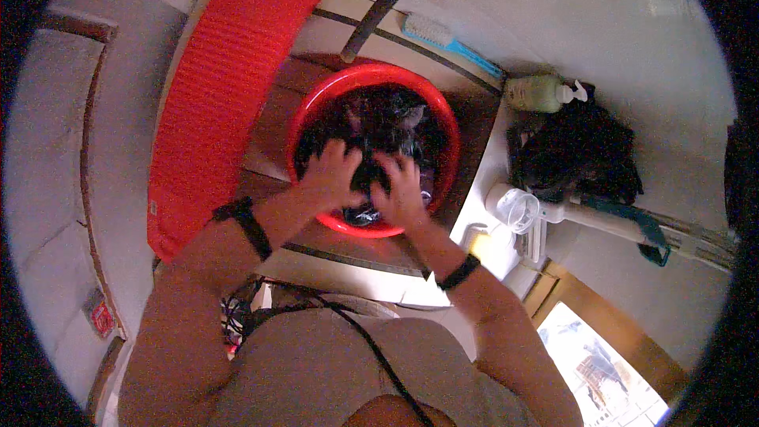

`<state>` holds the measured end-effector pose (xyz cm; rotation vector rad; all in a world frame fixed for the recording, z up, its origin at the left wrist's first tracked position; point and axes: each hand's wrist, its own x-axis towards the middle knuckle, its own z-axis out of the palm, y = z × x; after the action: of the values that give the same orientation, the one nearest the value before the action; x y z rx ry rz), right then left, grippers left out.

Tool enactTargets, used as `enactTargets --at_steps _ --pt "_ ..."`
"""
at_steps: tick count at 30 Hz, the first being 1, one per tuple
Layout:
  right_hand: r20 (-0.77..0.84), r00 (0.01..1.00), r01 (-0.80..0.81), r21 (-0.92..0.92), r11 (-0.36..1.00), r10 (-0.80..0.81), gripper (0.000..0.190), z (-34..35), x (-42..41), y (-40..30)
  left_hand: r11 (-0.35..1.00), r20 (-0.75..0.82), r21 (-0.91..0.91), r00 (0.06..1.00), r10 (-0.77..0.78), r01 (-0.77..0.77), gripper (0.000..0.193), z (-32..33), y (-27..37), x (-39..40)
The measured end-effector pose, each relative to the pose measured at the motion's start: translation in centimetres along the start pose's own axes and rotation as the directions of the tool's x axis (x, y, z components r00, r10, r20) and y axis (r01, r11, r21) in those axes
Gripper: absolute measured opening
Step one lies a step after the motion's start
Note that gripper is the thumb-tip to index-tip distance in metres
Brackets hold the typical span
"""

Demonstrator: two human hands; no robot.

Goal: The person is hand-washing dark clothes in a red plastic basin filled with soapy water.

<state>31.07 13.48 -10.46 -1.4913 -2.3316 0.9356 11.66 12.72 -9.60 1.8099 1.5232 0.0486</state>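
A round red plastic basin point(373, 232) stands before me, with a dark wet cloth point(379, 110) bunched inside it. Pale streaks over the cloth look like splashing water. My left hand point(332, 175) reaches over the basin's near-left side, its blurred fingers spread against the dark cloth. To its right, my right hand point(400, 187) is also over the cloth, fingers apart and blurred. No fold shows clearly pinched in either hand. A dark tap pipe point(385, 9) slants down to end just beyond the basin's far rim.
A long red plastic washboard point(219, 107) leans along the left. On the far ledge lies a blue-handled scrub brush point(474, 56). At the right are a green pump bottle point(533, 93), a dark bundle of cloth point(575, 154), a clear plastic cup point(523, 212) and something yellow point(485, 245).
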Motion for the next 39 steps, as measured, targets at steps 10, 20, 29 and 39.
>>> enactTargets --at_steps 10,20,29,39 --pt "-0.013 0.947 -0.306 -0.353 0.884 0.322 0.053 6.2 5.9 2.4 0.95 -0.149 0.313 0.988 0.04 0.008 0.048 7.2 -4.3 6.7" --pt "0.155 0.768 -0.607 -0.136 0.783 0.622 0.053 1.7 15.8 4.8 0.98 -0.429 0.187 0.903 0.024 0.062 0.036 5.1 -6.2 16.4" --pt "0.037 0.858 -0.498 -0.187 0.847 0.513 0.065 -1.6 12.0 10.9 0.757 -0.115 -0.447 0.808 -0.578 0.478 0.052 3.6 -8.6 11.0" --pt "0.051 0.915 -0.384 -0.193 0.903 0.4 0.051 -0.6 9.0 8.7 0.954 -0.426 -0.139 0.853 -0.3 0.265 0.07 1.4 -5.6 6.1"
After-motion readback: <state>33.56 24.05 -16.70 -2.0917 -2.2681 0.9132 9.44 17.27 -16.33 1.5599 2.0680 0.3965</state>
